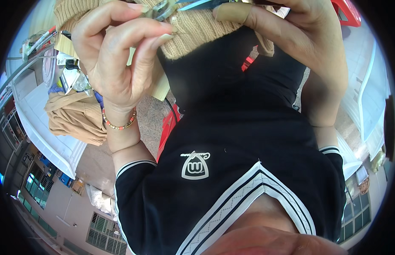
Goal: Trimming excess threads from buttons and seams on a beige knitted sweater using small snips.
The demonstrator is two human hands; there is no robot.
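Note:
Near the top edge, a tan ribbed knit piece (197, 36) stretches between my two hands. My left hand (116, 55) pinches its left edge between thumb and fingers. A small greyish, shiny rounded object (163, 9) shows by those fingertips; its kind is unclear. My right hand (303, 38) closes around small scissors or snips (200, 4), whose bluish blades point left across the knit. Their handle is hidden by the fingers and the frame edge. A tan wrap (232, 12) covers the right thumb tip.
More tan knitwear (76, 117) lies heaped at the left, beside a white panel-like surface (46, 123) and small odds and ends. A red plastic piece (348, 12) stands at the upper right. Another red part (166, 131) shows beside my black-clothed body.

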